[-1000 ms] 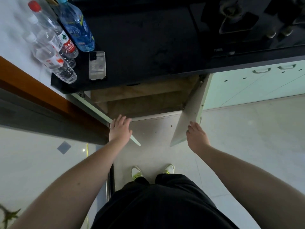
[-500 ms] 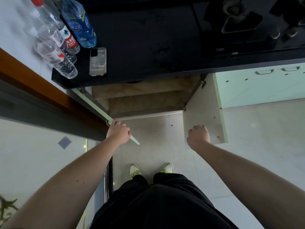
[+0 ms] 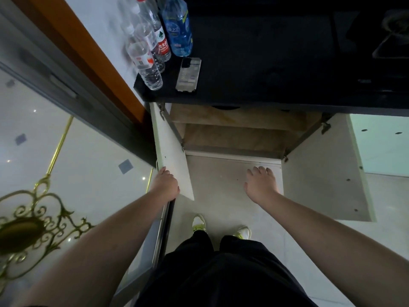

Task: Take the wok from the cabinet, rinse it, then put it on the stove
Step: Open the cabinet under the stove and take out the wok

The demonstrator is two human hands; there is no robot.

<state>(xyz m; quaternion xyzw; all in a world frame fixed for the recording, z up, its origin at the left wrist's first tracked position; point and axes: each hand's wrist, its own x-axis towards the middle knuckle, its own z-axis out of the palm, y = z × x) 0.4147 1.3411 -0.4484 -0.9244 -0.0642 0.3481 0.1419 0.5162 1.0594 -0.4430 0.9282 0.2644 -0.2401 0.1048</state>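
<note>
Below the black counter [image 3: 265,69] the cabinet [image 3: 234,134] stands with both doors swung wide. My left hand [image 3: 165,185] grips the outer edge of the left door [image 3: 171,158]. My right hand [image 3: 261,185] hangs free with fingers apart in front of the opening, clear of the right door [image 3: 323,173]. Inside I see brownish shelves; a dark curved edge [image 3: 225,107], perhaps the wok's rim, peeks out under the counter lip. The stove [image 3: 389,36] sits at the far right of the counter.
Several water bottles [image 3: 155,41] and a phone [image 3: 188,74] stand on the counter's left end. A glass sliding door with gold ornament [image 3: 33,222] is on my left. Pale green cabinet fronts [image 3: 385,142] run to the right. My feet [image 3: 221,227] are on the tiled floor.
Both doors have swung further open; the right door now lies flat against the neighbouring cabinet and my right hand has let go of it. My view has shifted left and closer.
</note>
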